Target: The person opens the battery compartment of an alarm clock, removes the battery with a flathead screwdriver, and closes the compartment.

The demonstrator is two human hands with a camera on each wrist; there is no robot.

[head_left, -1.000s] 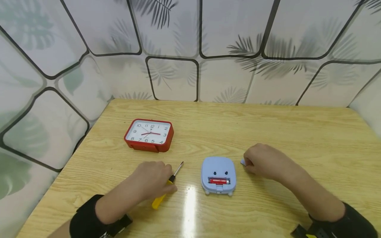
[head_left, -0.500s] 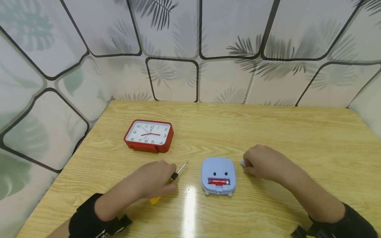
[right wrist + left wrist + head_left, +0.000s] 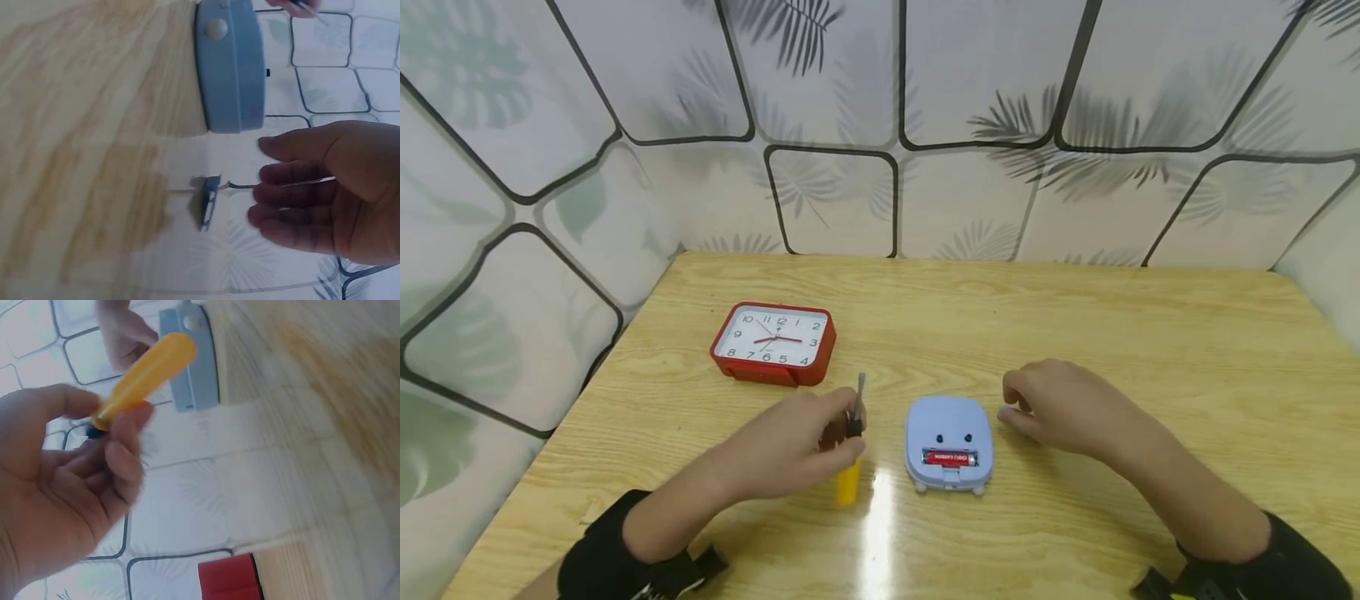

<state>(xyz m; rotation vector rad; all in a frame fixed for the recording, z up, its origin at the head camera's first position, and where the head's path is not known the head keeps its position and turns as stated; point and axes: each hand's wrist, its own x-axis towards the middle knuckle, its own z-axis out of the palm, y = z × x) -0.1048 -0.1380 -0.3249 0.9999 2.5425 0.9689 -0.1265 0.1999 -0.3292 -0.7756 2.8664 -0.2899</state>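
Observation:
A screwdriver with a yellow handle and metal shaft is pinched between the thumb and fingers of my left hand. Its tip points away from me, above the table. Right of it lies a light-blue rounded device, its battery compartment uncovered and a red battery inside. My right hand is just right of the device, fingers loosely bent around nothing. In the right wrist view a small blue cover piece lies on the table, apart from the fingertips; the hand mostly hides it in the head view.
A red rectangular clock lies face up at the back left. The wooden table reaches back to a wall with leaf patterns.
My left hand has shifted slightly right and swung the screwdriver from a slant to pointing nearly straight ahead. My right hand has let go of the small blue piece, its fingers loosening.

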